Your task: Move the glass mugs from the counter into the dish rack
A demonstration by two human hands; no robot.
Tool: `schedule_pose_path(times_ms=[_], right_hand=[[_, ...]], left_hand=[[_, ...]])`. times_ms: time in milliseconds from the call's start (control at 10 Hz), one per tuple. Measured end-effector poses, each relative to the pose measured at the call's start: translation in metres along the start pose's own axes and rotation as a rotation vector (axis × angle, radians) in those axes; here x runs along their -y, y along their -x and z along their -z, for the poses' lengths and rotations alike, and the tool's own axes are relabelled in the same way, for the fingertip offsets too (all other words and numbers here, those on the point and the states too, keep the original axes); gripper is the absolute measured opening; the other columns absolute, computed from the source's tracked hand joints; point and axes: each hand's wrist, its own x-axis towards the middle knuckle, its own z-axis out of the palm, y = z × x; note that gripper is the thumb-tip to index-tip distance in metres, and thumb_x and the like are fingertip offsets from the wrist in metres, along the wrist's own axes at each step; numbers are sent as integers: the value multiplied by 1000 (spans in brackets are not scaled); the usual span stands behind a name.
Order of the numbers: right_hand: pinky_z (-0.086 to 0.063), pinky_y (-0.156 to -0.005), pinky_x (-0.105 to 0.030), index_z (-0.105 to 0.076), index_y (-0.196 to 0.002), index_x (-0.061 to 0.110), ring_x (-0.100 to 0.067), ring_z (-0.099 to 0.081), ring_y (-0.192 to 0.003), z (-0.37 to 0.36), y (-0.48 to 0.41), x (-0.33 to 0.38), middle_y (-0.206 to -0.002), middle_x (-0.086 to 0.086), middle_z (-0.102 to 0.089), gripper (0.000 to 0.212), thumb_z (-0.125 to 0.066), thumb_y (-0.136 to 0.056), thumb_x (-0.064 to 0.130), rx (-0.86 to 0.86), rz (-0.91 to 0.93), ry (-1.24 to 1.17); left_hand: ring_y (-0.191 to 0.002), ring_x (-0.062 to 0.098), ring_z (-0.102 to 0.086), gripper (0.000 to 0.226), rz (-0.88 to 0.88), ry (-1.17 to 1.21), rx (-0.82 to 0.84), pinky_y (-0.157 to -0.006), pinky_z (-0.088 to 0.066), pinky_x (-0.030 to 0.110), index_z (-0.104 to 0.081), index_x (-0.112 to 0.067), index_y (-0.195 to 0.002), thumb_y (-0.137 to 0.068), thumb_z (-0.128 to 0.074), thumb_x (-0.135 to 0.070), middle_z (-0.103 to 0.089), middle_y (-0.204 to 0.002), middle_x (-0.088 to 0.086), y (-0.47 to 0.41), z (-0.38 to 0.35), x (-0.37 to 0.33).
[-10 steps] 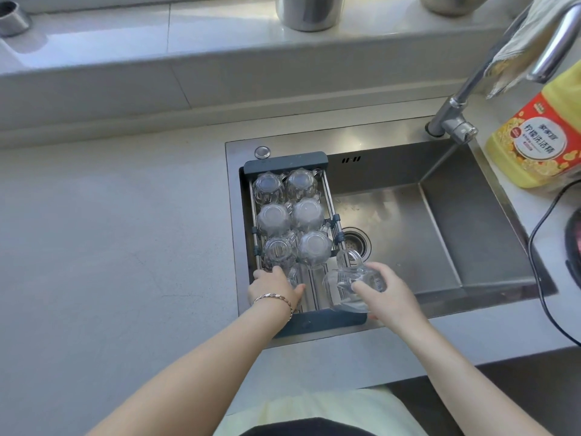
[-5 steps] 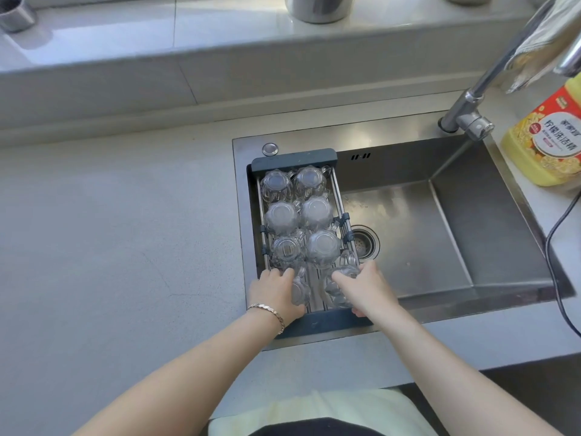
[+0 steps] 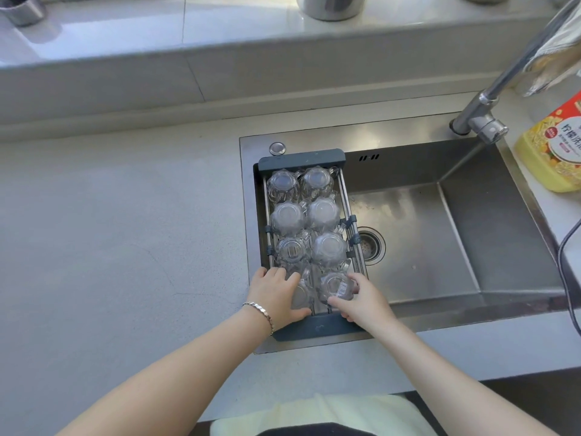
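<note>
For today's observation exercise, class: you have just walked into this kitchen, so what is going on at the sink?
A person is loading upside-down glass mugs into a dish rack that spans the left side of the sink. Six mugs fill the far three rows. The left hand grips the near-left mug, and the right hand is setting the near-right mug into the last row. No mugs show on the counter.
</note>
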Motion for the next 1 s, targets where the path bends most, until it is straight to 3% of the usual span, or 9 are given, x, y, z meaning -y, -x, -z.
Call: schedule_pose_path(times_ms=[100,200,400,600,700,800,900,1000], right_hand=[[-53,-88,-44,-46,-131,15,-32,-67,-92,-5,0,-4,-124,-10,-60,73,-80,-67,25,-69,22,-92],[-49,-94,-46,-45,-132,13,-33,-65,-101,-13,1,-5,-126,-12,-59,74,-80,-68,28,-113,16,-115],[-48,-97,-44,-44,-132,12,-33,-64,-104,-12,-1,-6,-127,-13,-58,73,-79,-70,30,-113,-7,-95],[-46,-89,-32,-43,-129,11,-29,-63,-105,-1,-2,3,-122,-10,-62,69,-76,-73,32,-44,7,68],[-45,-89,-32,-42,-128,9,-29,-57,-114,9,-3,12,-124,-11,-60,69,-69,-76,44,37,26,291],[-44,-76,-32,-56,-102,6,-30,-60,-102,21,-5,29,-103,-12,-64,55,-53,-82,57,82,78,547],[-38,-58,-28,-50,-68,10,-25,-53,-76,41,0,59,-71,-3,-55,40,-52,-87,45,132,154,696],[-43,-57,-26,-55,-66,9,-21,-55,-64,60,15,93,-71,-6,-60,29,-52,-81,34,129,236,790]], left_hand=[[-114,27,-52,61,21,56,-3,-108,-28,39,-43,-17,-127,-81,-54,-56,-53,-120,9,5,-4,-3],[-119,28,-49,60,59,65,-5,-113,-23,42,-40,-15,-131,-83,-54,-49,-49,-126,11,6,-6,-11],[-122,33,-49,70,108,58,15,-114,-24,47,-24,-15,-143,-86,-56,-40,-39,-137,14,-2,0,-17],[-120,31,-49,61,154,73,10,-105,-33,43,-32,-18,-134,-85,-61,-41,-43,-133,12,-3,-1,-20],[-120,29,-48,60,137,63,6,-101,-37,40,-35,-19,-134,-86,-56,-48,-43,-133,11,1,2,-13],[-117,29,-51,49,154,94,-6,-97,-43,39,-39,-16,-132,-92,-47,-44,-44,-132,11,7,19,-8],[-105,28,-57,32,182,159,74,-88,-49,37,-50,-13,-120,-94,-44,-33,-53,-121,10,6,53,1],[-82,24,-51,14,153,265,141,-72,-44,30,-53,-15,-93,-92,-47,-27,-54,-94,7,10,88,8]])
